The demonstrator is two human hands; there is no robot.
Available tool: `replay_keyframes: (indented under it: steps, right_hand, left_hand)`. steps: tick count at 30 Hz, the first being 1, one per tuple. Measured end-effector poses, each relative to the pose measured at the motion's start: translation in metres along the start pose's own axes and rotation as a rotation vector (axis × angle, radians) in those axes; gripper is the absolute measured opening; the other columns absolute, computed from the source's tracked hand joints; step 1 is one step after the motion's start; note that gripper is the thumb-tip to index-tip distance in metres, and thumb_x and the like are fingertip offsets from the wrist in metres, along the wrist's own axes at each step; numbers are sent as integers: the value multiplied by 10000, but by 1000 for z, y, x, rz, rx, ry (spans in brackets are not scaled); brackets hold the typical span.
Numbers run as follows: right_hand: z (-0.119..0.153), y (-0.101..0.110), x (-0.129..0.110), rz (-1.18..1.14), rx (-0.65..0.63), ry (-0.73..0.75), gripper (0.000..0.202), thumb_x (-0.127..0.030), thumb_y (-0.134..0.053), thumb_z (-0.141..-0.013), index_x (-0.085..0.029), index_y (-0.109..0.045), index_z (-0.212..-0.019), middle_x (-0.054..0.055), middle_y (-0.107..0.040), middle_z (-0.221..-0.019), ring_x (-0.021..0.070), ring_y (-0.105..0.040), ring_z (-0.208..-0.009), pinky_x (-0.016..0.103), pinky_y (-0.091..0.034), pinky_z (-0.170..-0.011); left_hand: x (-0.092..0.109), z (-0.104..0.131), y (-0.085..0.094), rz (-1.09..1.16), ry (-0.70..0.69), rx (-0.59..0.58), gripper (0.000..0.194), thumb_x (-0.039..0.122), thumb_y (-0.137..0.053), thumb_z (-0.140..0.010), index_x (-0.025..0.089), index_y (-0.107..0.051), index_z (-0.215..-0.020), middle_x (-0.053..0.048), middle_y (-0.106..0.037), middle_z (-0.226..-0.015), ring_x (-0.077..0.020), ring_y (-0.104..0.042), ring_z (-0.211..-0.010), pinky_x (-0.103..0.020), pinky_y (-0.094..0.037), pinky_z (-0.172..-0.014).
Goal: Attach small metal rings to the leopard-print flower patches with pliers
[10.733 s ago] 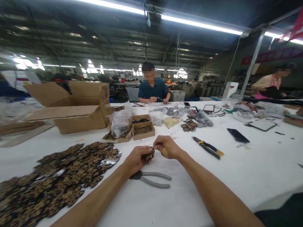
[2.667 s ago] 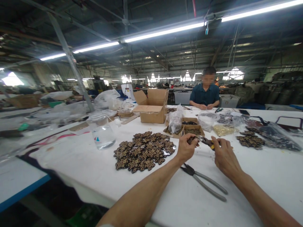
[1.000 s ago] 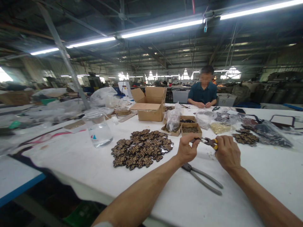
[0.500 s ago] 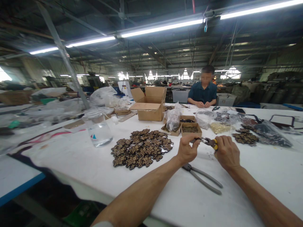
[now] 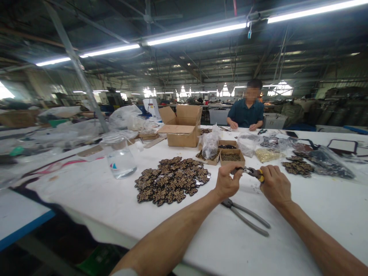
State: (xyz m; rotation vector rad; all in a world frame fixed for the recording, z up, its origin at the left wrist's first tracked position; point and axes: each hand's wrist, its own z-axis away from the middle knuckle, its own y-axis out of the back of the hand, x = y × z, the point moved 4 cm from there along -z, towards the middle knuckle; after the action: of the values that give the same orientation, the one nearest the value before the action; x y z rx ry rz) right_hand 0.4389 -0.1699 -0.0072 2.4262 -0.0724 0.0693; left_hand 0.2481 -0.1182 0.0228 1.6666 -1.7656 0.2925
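Note:
My right hand (image 5: 276, 184) is closed around the yellow handles of a pair of pliers (image 5: 253, 173), whose jaws point left. Pinched between the fingers of my left hand (image 5: 228, 182) is a small dark piece with a bit of metal, right at the plier tips; it is too small to name. On the table below my left hand lies a second pair of pliers (image 5: 247, 216) with grey handles, its head partly behind my wrist. A heap of leopard-print, bear-shaped pieces (image 5: 172, 180) spreads to the left of my left forearm.
Small boxes of metal parts (image 5: 231, 157) stand just behind my hands, beside an open cardboard box (image 5: 182, 128). A clear jar (image 5: 120, 161) stands left. More leopard-print pieces (image 5: 297, 166) and plastic bags (image 5: 330, 163) lie right. Across the table (image 5: 316, 214) sits a person (image 5: 246, 111).
My hands and the pliers stay almost where they were. The person across the table has moved their hands apart.

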Motion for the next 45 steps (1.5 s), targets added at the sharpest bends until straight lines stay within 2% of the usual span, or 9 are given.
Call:
replay_keyframes:
  steps: [9,19,29,31,33,35,37,42,45]
  right_hand:
    - [0,0,1,-18,-37,-10,122,-129,-563,-863,-186,-571,-971,81,-579,-925,247,-480,-961,325,-319,-714]
    - [0,1,3,-51,-41,22,188,-83,-591,-792,-195,-563,-940,70,-575,-903,238,-482,-934,319,-323,-705]
    - [0,6,-1,-31,-55,22,125,-98,-575,-834,-197,-546,-904,66,-575,-889,231,-482,-920,315,-335,-668]
    - [1,5,-2,-45,-63,-9,156,-98,-559,-844,-205,-550,-957,76,-581,-950,243,-481,-969,308,-348,-647]
    - [3,1,0,-97,-80,-33,285,-81,-550,-826,-221,-542,-1074,82,-579,-1052,254,-471,-1034,297,-371,-639]
    - [5,-5,5,-175,-84,-48,454,-58,-548,-783,-236,-503,-1198,86,-561,-1148,260,-461,-1081,299,-410,-675]
    - [6,-12,15,-242,-50,-83,533,-59,-536,-760,-234,-471,-1259,94,-544,-1194,264,-464,-1088,326,-440,-750]
    - [7,-26,51,-318,79,-281,385,-200,-495,-825,-195,-501,-1210,124,-571,-1089,285,-514,-1000,394,-437,-814]
    - [8,-30,76,-334,29,-517,322,-337,-457,-888,-185,-535,-1160,130,-611,-997,278,-558,-896,377,-423,-744]
  left_hand:
    - [2,-1,0,-3,2,4,140,222,-612,-877,154,-684,-976,-59,-707,-829,-139,-632,-714,-258,-511,-694]
    - [1,1,-2,-10,-4,-1,149,230,-611,-882,154,-687,-984,-55,-699,-798,-139,-623,-699,-260,-510,-687]
    - [-4,2,-4,1,52,-31,145,246,-601,-891,146,-685,-954,-55,-692,-791,-136,-626,-691,-255,-502,-679]
    - [-6,2,-4,-1,68,-30,151,253,-601,-892,149,-686,-961,-54,-693,-793,-137,-627,-697,-253,-503,-681]
    - [-8,2,-3,-10,76,-17,155,258,-604,-891,154,-687,-970,-56,-698,-810,-140,-627,-711,-256,-506,-689]
    - [-8,2,-2,-25,61,7,152,259,-607,-890,160,-686,-975,-62,-704,-847,-145,-626,-736,-263,-510,-704]
    - [-7,1,0,-39,26,31,141,258,-603,-891,167,-682,-967,-65,-703,-881,-149,-624,-767,-271,-512,-723]
    - [-2,-1,4,-51,-79,45,132,257,-600,-893,181,-672,-974,-72,-694,-916,-166,-628,-826,-296,-517,-765]
    - [0,-1,5,-55,-134,29,127,248,-597,-896,184,-669,-979,-85,-691,-937,-186,-635,-880,-326,-520,-809]
